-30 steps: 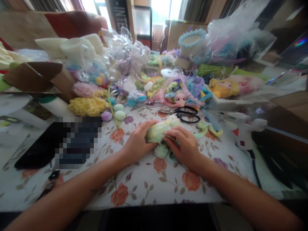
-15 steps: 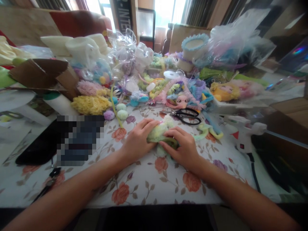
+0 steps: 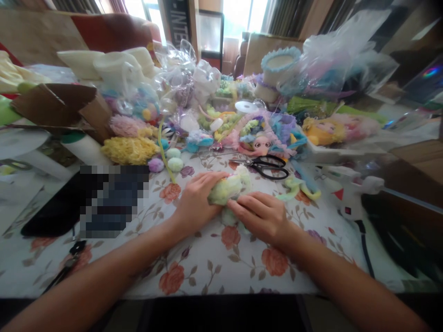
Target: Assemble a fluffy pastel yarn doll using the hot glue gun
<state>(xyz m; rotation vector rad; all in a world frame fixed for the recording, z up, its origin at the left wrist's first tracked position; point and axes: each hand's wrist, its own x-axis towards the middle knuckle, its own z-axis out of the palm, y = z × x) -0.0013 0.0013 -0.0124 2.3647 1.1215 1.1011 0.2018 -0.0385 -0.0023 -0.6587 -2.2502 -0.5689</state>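
A fluffy pale green and yellow bundle [image 3: 226, 189] lies between my hands over the flowered tablecloth; its exact kind cannot be made out. My left hand [image 3: 200, 196] is closed around its left side, thumb side toward me. Fingers of my right hand [image 3: 261, 214] are pinched together at its lower right edge, and what lies between the fingertips is hidden. Just beyond the bundle rest black-handled scissors [image 3: 272, 166], blades pointing left. To the right of my right hand, a green and blue fuzzy strip [image 3: 299, 186] lies curled on the cloth.
A white glue gun [image 3: 349, 193] with a black cord lies at the right. Pompoms [image 3: 175, 164], yellow yarn [image 3: 130, 151], a doll face [image 3: 262, 145] and a heap of fuzzy stems line the back. A black phone-like object [image 3: 51, 203] and a cardboard box [image 3: 58, 108] are at left.
My right hand's fingers have drawn from curled over the bundle's right side into a pinch at its lower edge, showing more of the bundle. My left hand keeps its hold.
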